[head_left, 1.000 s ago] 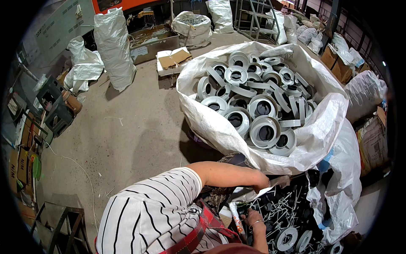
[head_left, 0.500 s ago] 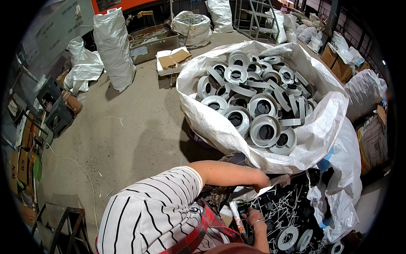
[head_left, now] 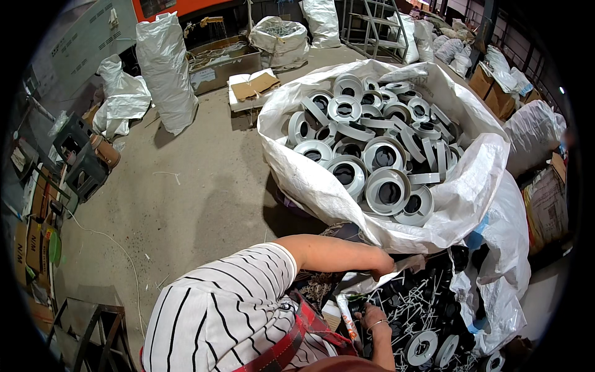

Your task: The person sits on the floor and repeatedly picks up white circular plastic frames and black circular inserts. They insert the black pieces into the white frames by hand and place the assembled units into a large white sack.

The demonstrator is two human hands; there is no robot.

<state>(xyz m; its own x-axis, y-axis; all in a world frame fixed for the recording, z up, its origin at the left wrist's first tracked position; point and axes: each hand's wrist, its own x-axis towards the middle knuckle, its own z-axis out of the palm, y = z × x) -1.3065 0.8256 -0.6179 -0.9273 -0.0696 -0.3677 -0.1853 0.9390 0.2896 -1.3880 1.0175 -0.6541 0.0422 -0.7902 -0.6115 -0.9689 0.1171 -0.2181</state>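
A white woven sack [head_left: 406, 268] lies before me with its mouth spread. Inside it are black plastic parts, thin pale plastic sprues [head_left: 412, 297] and a few grey ring-shaped spools [head_left: 421, 347]. My left hand [head_left: 384, 265] is closed at the far rim of this sack, seen from its back, with most fingertips hidden. Nearer to me, my right hand [head_left: 374, 317], with a bracelet at the wrist, has its fingers curled together beside the sack's orange-printed edge [head_left: 349, 319]. Whatever those fingers hold is too small and dark to make out.
Just beyond my hands stands a large white sack [head_left: 310, 201] full of grey flanged spools [head_left: 388, 191]. Crumpled plastic [head_left: 505, 248] hangs to its right. Stools [head_left: 87, 170] and cartons line the left, a metal frame [head_left: 90, 335] at lower left. Tall white sacks [head_left: 166, 74] stand farther off.
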